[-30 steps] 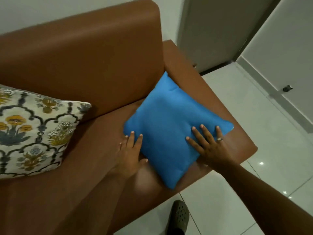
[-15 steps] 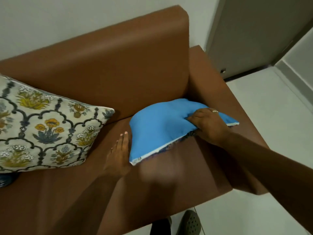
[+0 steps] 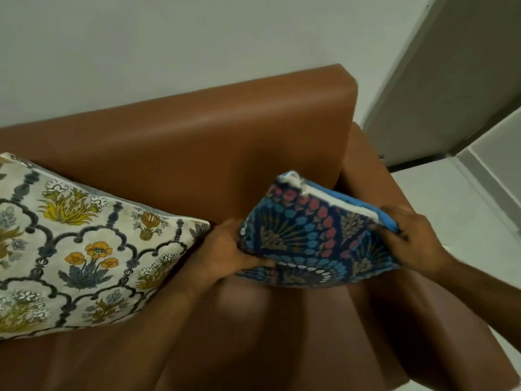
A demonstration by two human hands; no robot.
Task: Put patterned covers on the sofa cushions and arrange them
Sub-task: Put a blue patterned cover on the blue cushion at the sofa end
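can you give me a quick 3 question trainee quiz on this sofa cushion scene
1. True or false: both hands grip the dark blue fan-patterned cushion.
2. Which side of that cushion does the cream floral cushion lie on? A) left B) right
3. What colour is the plain fabric showing past the white zipper edge?

Key:
1. True: left hand at its left edge, right hand at its right.
2. A, resting on the brown leather sofa.
3. Blue.
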